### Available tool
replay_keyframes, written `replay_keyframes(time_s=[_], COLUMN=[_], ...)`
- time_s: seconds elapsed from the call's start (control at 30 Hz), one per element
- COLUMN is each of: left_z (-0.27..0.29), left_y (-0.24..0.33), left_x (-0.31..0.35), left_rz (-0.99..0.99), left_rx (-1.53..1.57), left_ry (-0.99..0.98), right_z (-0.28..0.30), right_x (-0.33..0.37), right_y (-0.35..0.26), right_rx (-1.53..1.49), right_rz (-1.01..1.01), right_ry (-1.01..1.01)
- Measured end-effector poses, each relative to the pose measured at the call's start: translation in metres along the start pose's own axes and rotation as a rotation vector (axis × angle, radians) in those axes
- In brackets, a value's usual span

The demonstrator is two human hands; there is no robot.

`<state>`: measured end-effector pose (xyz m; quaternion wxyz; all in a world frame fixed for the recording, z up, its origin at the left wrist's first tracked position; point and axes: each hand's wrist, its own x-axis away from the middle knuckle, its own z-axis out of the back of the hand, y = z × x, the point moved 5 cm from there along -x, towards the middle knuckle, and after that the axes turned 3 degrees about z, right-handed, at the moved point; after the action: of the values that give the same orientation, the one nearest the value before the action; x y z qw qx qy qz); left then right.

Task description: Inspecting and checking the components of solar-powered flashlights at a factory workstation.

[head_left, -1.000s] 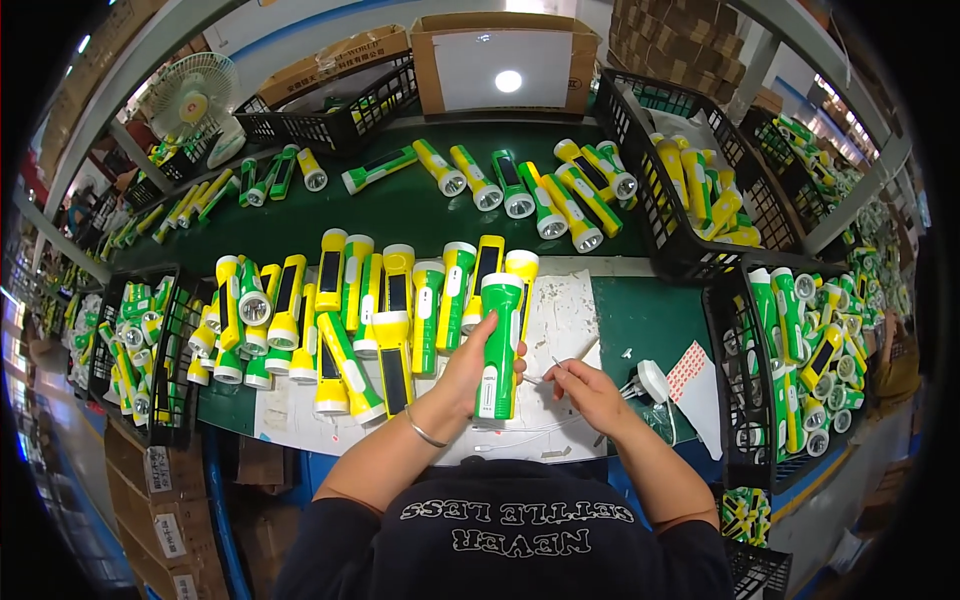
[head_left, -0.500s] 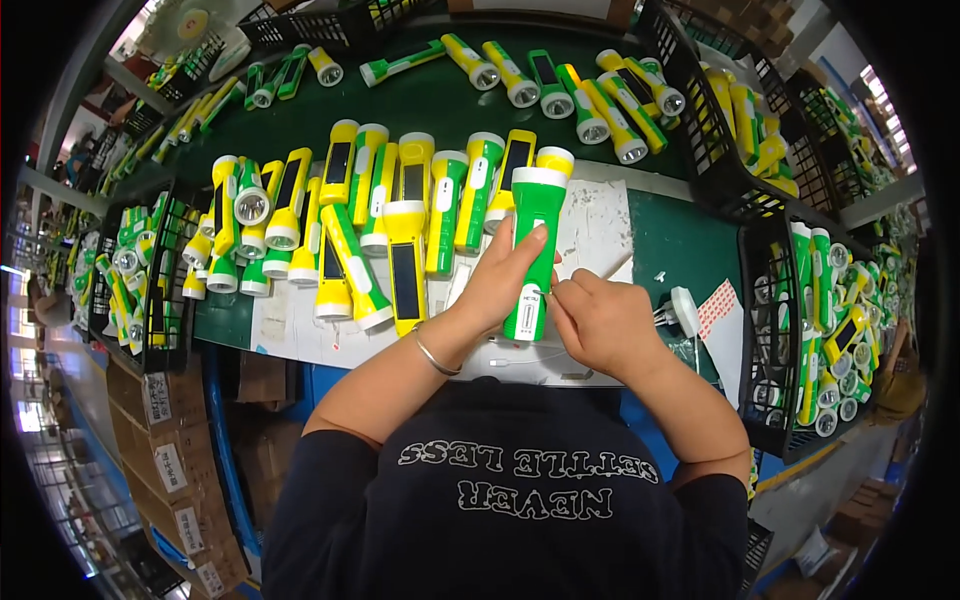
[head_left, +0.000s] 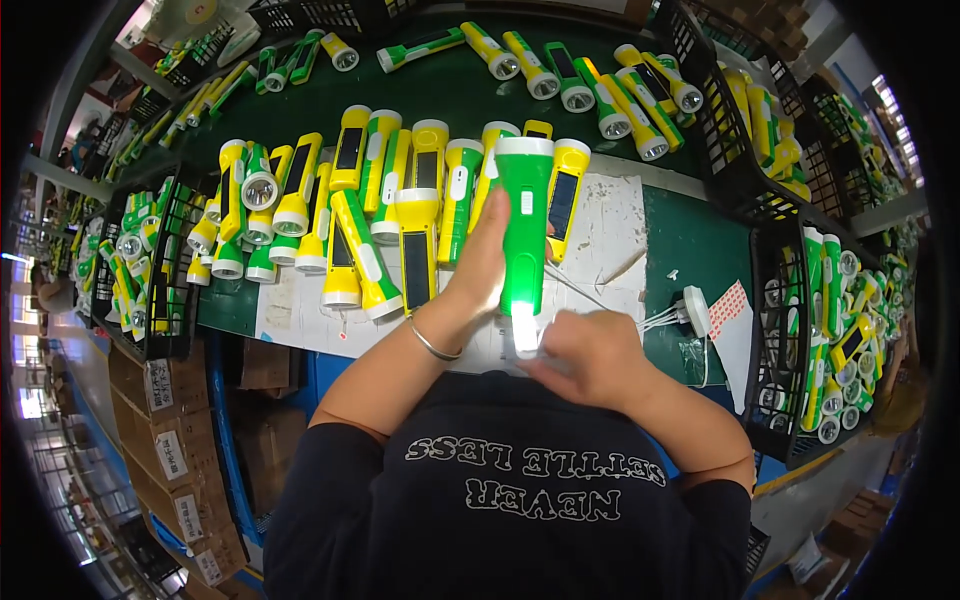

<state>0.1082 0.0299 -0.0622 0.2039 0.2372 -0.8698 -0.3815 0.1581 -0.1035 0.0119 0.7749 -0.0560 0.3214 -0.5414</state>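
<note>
My left hand [head_left: 478, 262] is closed around a green flashlight [head_left: 524, 225] with a white head, held upright over the worktable. A glowing white piece [head_left: 524, 332] sticks out from the flashlight's lower end. Against that piece, my right hand [head_left: 592, 358] is curled, its thumb and fingers pinching at its side; the exact contact is washed out by the glare. Just behind stands a yellow flashlight [head_left: 563, 200] with a dark panel. To the left, several yellow and green flashlights [head_left: 415, 240] stand and lean together on the white sheet [head_left: 610, 215].
Right of my hands lie a white charger plug with cords [head_left: 692, 312] and a red-dotted sticker sheet [head_left: 728, 308]. Black crates of flashlights stand on the right [head_left: 790, 330] and left [head_left: 172, 260]. More flashlights [head_left: 575, 90] lie along the table's far side.
The glowing white piece now shows at the flashlight's lower end, where a printed white panel showed before. My right hand has moved down and toward me. The view has shifted slightly.
</note>
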Motion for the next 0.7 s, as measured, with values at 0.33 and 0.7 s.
replay_keyframes(time_s=[0.33,0.7], left_z=[-0.014,-0.024], left_y=[0.006,0.059], left_x=[0.022,0.055], left_rz=[-0.087,-0.197], left_rx=[-0.442,-1.813], left_ry=[0.002,-0.110], right_z=[0.027,0.043], right_x=[-0.002,0.015], right_y=[0.082,0.093], right_rx=[-0.382,-0.791], right_rz=[-0.503,-0.593], right_ry=[0.297,-0.033])
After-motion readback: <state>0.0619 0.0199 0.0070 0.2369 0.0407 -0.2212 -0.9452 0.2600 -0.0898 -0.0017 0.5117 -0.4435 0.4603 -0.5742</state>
